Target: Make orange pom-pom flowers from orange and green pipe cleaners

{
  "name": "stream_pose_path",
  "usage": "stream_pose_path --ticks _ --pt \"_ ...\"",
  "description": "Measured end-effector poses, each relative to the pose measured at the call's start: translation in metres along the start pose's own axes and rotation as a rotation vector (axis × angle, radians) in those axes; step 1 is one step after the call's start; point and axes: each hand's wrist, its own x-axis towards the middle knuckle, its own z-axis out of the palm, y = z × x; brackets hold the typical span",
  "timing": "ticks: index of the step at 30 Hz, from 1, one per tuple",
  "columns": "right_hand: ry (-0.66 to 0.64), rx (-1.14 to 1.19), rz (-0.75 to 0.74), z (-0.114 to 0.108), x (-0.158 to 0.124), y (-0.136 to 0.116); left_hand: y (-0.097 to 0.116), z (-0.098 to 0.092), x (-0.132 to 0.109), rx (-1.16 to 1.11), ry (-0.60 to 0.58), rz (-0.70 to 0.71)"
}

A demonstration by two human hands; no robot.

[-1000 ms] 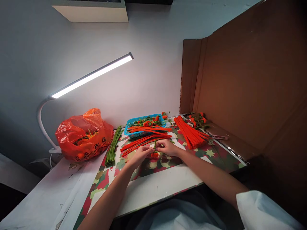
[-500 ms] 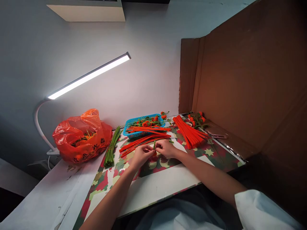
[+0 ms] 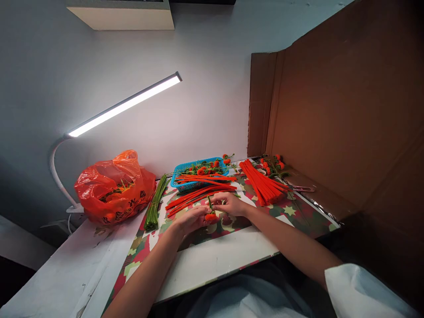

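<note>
In the head view, a small orange fuzzy flower (image 3: 210, 217) with a green pipe-cleaner stem (image 3: 210, 202) is held between my two hands over the table, its head hanging down. My left hand (image 3: 194, 218) has its fingers closed on the flower from the left. From the right, my right hand (image 3: 229, 204) pinches at the green stem with thumb and fingertips. Just beyond my hands lie loose orange pipe cleaners (image 3: 195, 197). A bundle of green pipe cleaners (image 3: 155, 207) lies to the left, and a thick orange bundle (image 3: 263, 185) to the right.
A blue basket (image 3: 175, 183) with orange flowers stands at the back. To its left sits a red plastic bag (image 3: 115, 190) beside a lit lamp (image 3: 126, 106). Further flowers (image 3: 271, 164) and scissors (image 3: 303, 188) lie at the right, near a tall cardboard wall (image 3: 331, 110).
The orange flower head, mostly covered by fingers before, now shows below my hands. My left hand has turned and dropped slightly; my right hand has shifted a little.
</note>
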Motion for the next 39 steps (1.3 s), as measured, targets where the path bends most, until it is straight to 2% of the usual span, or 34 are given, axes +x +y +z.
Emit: stream_pose_path --ticks 3,6,8,14,19,22,28,34,39 --pt "-0.02 0.033 0.023 0.002 0.0 -0.003 0.001 0.0 -0.002 0.004 -0.023 -0.021" --pt "-0.009 0.018 0.071 0.003 0.0 -0.004 0.003 0.003 -0.003 0.041 0.004 0.024" --pt "0.029 -0.022 0.11 0.003 0.0 -0.004 0.005 0.005 -0.003 0.085 0.063 0.089" --pt "0.165 -0.234 0.209 0.005 0.001 -0.005 0.007 0.011 -0.001 0.342 0.348 0.346" --pt "0.178 -0.365 0.233 0.012 0.001 -0.007 0.003 0.009 0.004 0.537 0.384 0.397" --pt "0.15 -0.408 0.222 0.015 0.0 -0.006 0.0 0.006 0.008 0.595 0.351 0.387" --pt "0.06 -0.415 0.139 0.01 -0.003 0.001 -0.002 0.001 0.007 0.595 0.208 0.366" --pt "-0.042 -0.293 0.033 -0.004 -0.002 0.0 0.005 -0.004 0.002 0.46 0.023 0.26" --pt "-0.08 -0.159 -0.011 -0.005 -0.001 -0.007 0.009 -0.01 -0.002 0.365 -0.141 0.167"
